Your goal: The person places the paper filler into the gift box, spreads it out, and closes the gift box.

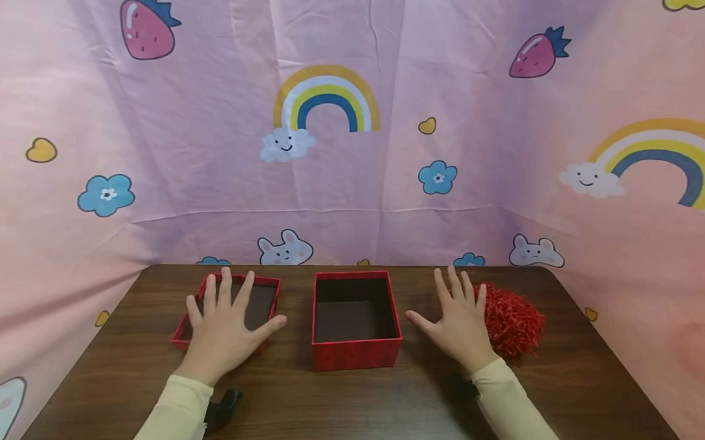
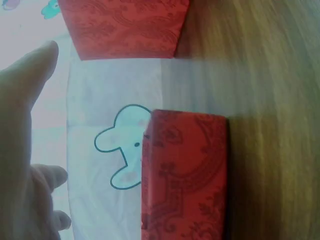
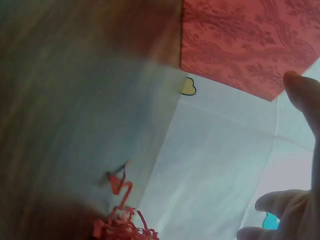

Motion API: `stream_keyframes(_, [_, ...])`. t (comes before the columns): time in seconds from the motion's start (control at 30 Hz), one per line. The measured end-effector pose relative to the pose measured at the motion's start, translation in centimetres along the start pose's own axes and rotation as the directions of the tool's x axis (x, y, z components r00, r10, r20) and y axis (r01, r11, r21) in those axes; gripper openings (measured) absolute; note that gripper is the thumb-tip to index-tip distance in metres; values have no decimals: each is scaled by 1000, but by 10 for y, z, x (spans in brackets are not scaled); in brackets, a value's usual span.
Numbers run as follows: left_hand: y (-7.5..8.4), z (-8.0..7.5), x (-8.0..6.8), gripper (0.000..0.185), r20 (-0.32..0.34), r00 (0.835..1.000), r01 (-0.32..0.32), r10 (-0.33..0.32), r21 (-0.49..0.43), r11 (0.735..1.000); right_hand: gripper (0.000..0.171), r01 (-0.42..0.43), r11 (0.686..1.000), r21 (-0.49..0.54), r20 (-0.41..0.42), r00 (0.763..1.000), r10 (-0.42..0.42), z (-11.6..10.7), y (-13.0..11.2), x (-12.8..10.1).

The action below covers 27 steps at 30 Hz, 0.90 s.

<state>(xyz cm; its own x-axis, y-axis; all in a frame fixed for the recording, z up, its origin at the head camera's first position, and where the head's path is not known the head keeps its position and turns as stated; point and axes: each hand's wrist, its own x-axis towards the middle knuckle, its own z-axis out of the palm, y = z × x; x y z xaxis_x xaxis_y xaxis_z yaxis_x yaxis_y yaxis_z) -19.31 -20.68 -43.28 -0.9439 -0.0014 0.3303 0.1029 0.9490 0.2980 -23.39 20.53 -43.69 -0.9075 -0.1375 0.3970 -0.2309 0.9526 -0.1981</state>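
Note:
A deep red box [image 1: 354,353] stands open and empty at the table's middle. To its left lies a shallow red lid [image 1: 268,283], hollow side up. My left hand [image 1: 223,325] is spread flat over the lid's near half with straight fingers, holding nothing. My right hand [image 1: 456,321] is spread flat on the wood, between the box and a heap of red shredded paper [image 1: 515,323]. In the left wrist view the lid's patterned wall [image 2: 185,175] is close and the box [image 2: 125,27] is beyond it. The right wrist view shows the box [image 3: 245,40] and paper shreds [image 3: 120,225].
The dark wooden table [image 1: 346,407] is closed in at the back and both sides by a pink cloth [image 1: 354,181] printed with rainbows, strawberries and rabbits. Bare wood lies in front of the box and hands.

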Motion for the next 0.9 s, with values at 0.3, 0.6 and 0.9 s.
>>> stream_keyframes(0.3, [7,-11,5,89,10,1000,-4,6,-266,964,98,27,996,84,34,999,-30,-11,1,1])
stream_keyframes(0.6, [19,-21,6,76,71,997,12,26,-490,872,87,83,986,146,52,994,-91,-37,10,10])
stream_keyframes(0.9, [37,-13,13,65,302,947,175,111,-773,610,81,121,983,140,198,969,-147,-65,24,23])
